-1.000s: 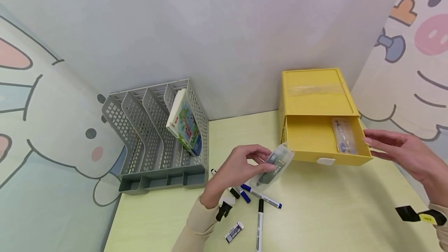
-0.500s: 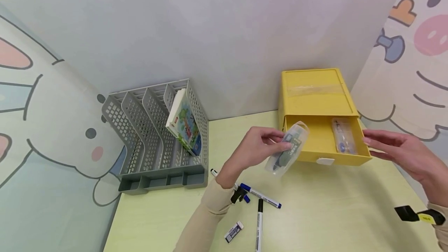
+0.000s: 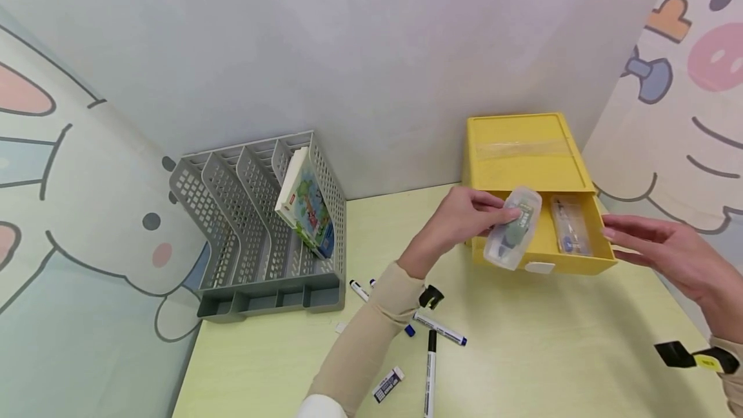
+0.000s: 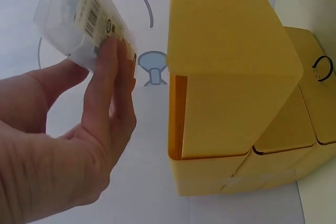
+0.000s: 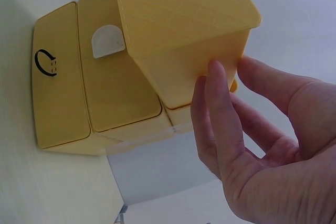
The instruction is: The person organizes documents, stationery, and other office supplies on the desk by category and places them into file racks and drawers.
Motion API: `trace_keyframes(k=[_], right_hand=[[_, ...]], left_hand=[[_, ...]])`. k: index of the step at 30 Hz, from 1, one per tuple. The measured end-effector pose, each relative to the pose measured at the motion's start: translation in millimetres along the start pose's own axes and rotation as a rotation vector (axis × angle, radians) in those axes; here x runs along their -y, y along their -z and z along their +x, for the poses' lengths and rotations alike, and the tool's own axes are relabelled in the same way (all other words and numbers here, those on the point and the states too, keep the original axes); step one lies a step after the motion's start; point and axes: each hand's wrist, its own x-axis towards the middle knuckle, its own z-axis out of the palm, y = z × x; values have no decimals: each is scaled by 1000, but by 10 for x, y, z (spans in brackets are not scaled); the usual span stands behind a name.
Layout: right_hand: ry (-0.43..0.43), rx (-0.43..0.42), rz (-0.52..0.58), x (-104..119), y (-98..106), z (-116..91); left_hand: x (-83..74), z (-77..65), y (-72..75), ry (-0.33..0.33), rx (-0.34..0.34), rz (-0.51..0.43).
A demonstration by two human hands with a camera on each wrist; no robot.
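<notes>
My left hand (image 3: 471, 217) pinches a translucent plastic case (image 3: 513, 229) with a dark green thing inside, thumb on its face. The case is tilted and overlaps the front left of the pulled-out yellow drawer (image 3: 600, 264). In the left wrist view, a printed label with a barcode (image 4: 93, 11) shows on its side. The fingertips of my right hand (image 3: 667, 247) touch the drawer's outer right side; the right wrist view shows the fingers (image 5: 223, 108) fairly straight against that wall. Another clear case (image 3: 571, 224) with slim items lies in the drawer's right part.
The yellow drawer cabinet (image 3: 516, 153) stands against the back wall. A grey file rack (image 3: 255, 211) at left holds a few books (image 3: 310, 205). On the table lie several markers, among them a black-capped one (image 3: 431, 373), and an eraser (image 3: 387, 384).
My left hand has carried the plastic case up and to the right, from left of the drawer to over its front left. My right hand has stayed at the drawer's side.
</notes>
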Motion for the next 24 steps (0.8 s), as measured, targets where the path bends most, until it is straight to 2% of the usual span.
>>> trace_keyframes(k=[6,9,14,19,24], right_hand=[[0,-1,-8,2,-3,4],[9,3,24,6,-2,6],[16,9,83,9,2,3],[12,13,78,0,4,1],[7,8,48,-15,8,-4]], left_hand=[[-56,167,-148,138,-53,28],[-61,246,-205,176,-64,57],[-30,342,-264,171,-83,73],[3,407,-352,167,-122,65],[-12,486,-520,191,-171,174]])
